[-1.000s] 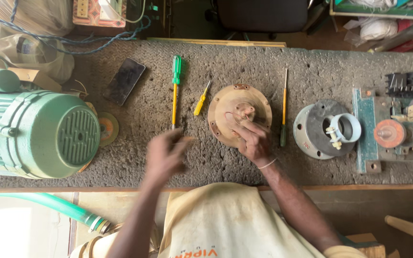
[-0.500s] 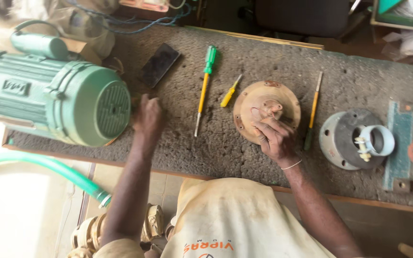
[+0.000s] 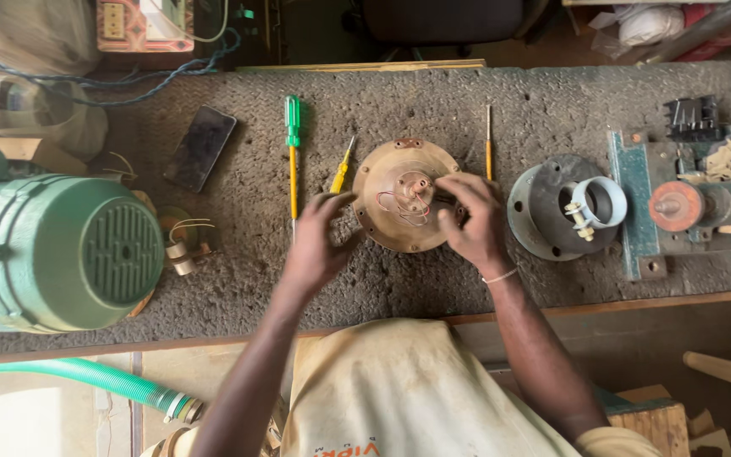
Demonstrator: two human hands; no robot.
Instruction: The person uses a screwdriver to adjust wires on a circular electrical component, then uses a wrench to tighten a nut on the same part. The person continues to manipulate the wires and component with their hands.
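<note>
**A:** What sits between the hands?

**B:** A round, tan-brown metal end plate [image 3: 405, 206] with bolt holes round its rim and thin red wires looped at its hub. It lies flat on the rough grey tabletop [image 3: 433, 93], roughly centre. The right hand [image 3: 473, 222] rests on the plate's right edge, fingers curled over it, touching rather than clamped. The left hand [image 3: 319, 245] is spread, empty, fingertips just at the plate's left rim; I can't tell whether they touch.

**A:** What could go wrong?

**B:** My guess: those wires look thin, and a finger hooking them could snap or pull them loose. The plate looks heavy and smooth, so a one-sided lift might let it slip onto the gritty surface.

**A:** And around it?

**B:** Just left, a small yellow-handled screwdriver [image 3: 342, 172], then a long screwdriver with green and yellow handle [image 3: 293, 152]. Just right, a thin orange-handled tool [image 3: 489, 145]. Further right, a dull grey cast disc [image 3: 539, 207] carrying a pale blue ring [image 3: 600, 201], then a teal metal bracket [image 3: 634, 199]. A dark flat phone [image 3: 200, 148] lies upper left, and a big ribbed green electric motor [image 3: 52, 250] stands far left, with a green hose [image 3: 86, 378] below the edge.
</note>
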